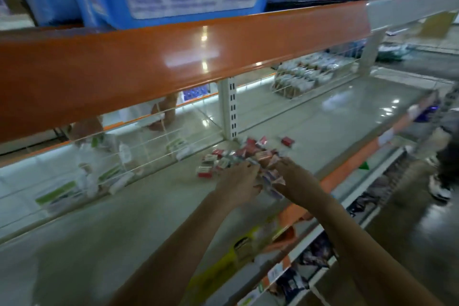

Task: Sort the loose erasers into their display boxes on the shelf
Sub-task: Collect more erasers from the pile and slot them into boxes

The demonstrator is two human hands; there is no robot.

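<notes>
Two bare arms reach over a pale shelf (323, 131); left hand (239, 182) and right hand (289, 176), fingers curled, gather loose erasers (238, 154) heaped before a slotted upright (230, 109); whether either grips cannot be told through blur.

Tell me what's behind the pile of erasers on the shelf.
Behind the pile of erasers stands a slotted white post and wire mesh. The shelf under both hands is covered.

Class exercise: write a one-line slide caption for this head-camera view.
Both hands, left and right, gather a pile of loose erasers on a store shelf.
</notes>
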